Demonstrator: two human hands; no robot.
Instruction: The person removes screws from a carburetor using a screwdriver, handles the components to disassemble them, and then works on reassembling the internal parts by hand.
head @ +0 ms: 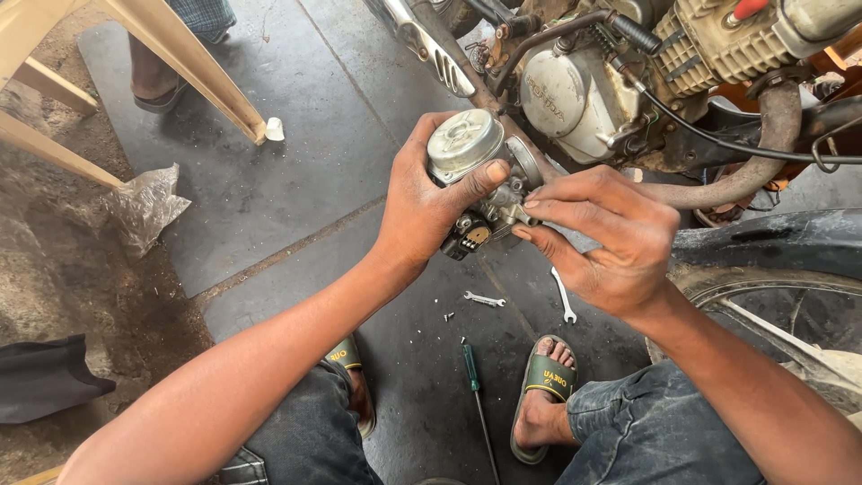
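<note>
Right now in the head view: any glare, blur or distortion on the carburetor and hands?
Head view: even daylight, soft shadows; carburetor, left hand and right hand sharp; mild sheen on the carburetor's round cap, no blown glare; wide-angle stretch at the edges.

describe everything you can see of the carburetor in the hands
The carburetor is a small, grimy silver-grey metal part with a round domed cap on top, a circular opening at its side and a dark fitting below. It is held above the dark floor beside the motorcycle engine. The left hand wraps its body, thumb on the cap; the right hand's fingers pinch its side.
</note>
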